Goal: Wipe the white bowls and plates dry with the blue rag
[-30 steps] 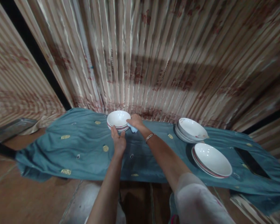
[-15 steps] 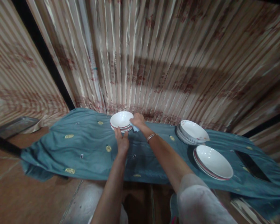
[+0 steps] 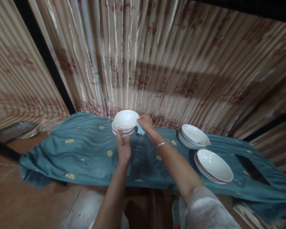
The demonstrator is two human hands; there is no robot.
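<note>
A white bowl [image 3: 127, 119] is raised and tilted a little over a small stack of red-rimmed bowls [image 3: 113, 128] on the cloth-covered table. At the bowl's right rim is my right hand [image 3: 145, 122], closed with a light blue cloth [image 3: 140, 129] hanging under its fingers. It grips the rim too; the fingertips are partly hidden. My left hand [image 3: 124, 149] rests against the near side of the bowl and stack, fingers stretched upward and apart from the thumb.
Right of my arm stand a stack of patterned bowls [image 3: 195, 135] and, nearer, a stack of wide red-edged bowls [image 3: 214, 164]. A dark flat phone-like object [image 3: 252, 169] lies farther right on the green tablecloth [image 3: 90, 152]. Pleated curtain [image 3: 152, 63] hangs behind; black posts [image 3: 47, 60] flank the table.
The top bowl has come up off the stack and shifted slightly right, together with my right hand. More of the blue cloth shows. My left hand stays at the near side.
</note>
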